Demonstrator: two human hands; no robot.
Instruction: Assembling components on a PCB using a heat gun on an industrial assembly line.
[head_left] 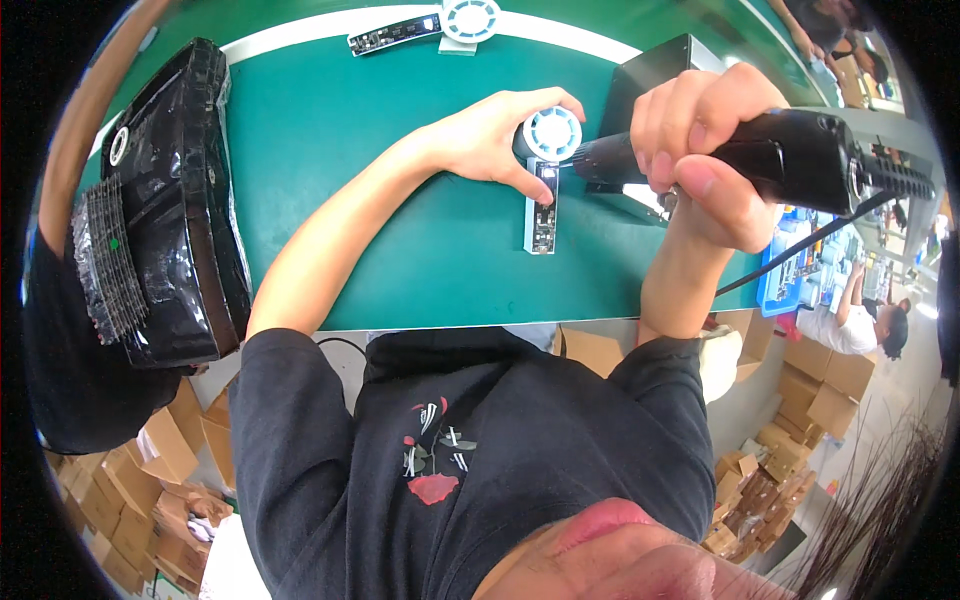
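Observation:
My right hand (705, 150) is wrapped round a black corded electric screwdriver (815, 165). The tool lies nearly level, and its tip points left at the join between a white round vented housing (553, 134) and a narrow circuit board (544, 215). Whether the bit touches a screw there is too small to tell. My left hand (492, 140) grips this housing from the left, with fingers curled behind it and the thumb on the board's upper part. The board sits in a pale strip-shaped holder pointing toward me over the green tabletop (400, 260).
A similar round vented part (470, 20) with a circuit board (396, 36) lies at the far edge. A bin lined in black plastic (185, 260) stands left; a black box (690, 52) stands behind my right hand. Blue baskets (780, 285), cardboard boxes (840, 390) and other people are at right.

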